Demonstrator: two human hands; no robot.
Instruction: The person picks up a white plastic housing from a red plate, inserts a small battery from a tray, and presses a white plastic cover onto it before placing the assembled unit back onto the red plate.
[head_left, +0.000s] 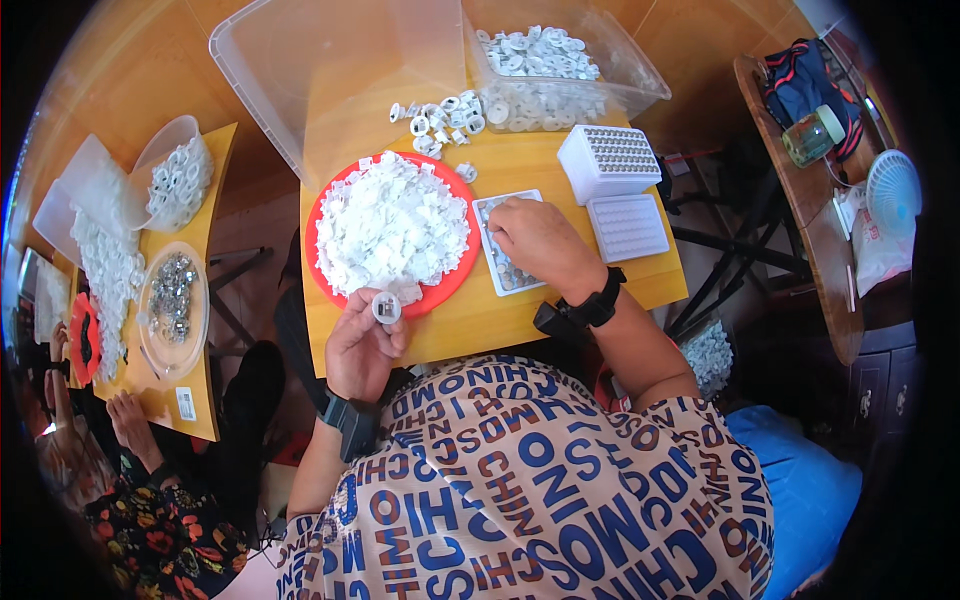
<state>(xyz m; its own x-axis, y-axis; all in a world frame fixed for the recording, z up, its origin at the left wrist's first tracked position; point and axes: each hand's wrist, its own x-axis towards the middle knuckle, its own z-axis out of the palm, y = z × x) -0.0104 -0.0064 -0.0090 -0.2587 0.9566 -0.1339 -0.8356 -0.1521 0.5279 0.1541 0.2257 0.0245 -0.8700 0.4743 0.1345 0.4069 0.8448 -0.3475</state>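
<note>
Between the fingertips of my left hand (360, 350) is a round white plastic part (386, 308) with small metal pieces showing in its middle. It is held just at the near edge of a red round tray (453, 292), which bears a large heap of small white plastic pieces (395, 225). My right hand (545, 238) reaches over a shallow white tray (508, 288) of small round silvery parts. Its fingers are curled and pinched down at the tray, and whatever is in them is hidden.
Loose white round parts (430, 120) lie behind the red tray. A clear bin (640, 90) of similar parts stands at the back. Stacked white trays (585, 160) are at the right. Another person's hand (130, 425) rests at a second table on the left.
</note>
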